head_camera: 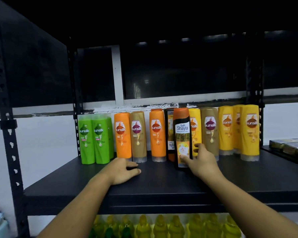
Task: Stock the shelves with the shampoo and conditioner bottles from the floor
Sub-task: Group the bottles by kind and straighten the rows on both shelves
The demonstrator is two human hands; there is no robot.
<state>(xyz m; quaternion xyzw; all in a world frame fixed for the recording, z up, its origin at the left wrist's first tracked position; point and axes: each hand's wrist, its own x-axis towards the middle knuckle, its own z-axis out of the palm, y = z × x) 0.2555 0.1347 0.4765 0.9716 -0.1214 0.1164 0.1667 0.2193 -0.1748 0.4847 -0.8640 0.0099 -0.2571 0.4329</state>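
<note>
On the black shelf (162, 182), mid-row: one black Safi Shayla bottle (182, 134), upright, label forward, standing just ahead of a second black bottle (169, 124). Right hand (202, 162): grips its lower part, thumb on the label, fingers round the side, likely steadying it into line. Left hand (124, 170): flat on the shelf, fingers relaxed, holding nothing, seemingly a brace. Row behind: green bottles (93, 140), orange bottles (122, 134), brown bottles (138, 134), yellow bottles (249, 131), upright, faced out, loosely grouped by colour for display.
</note>
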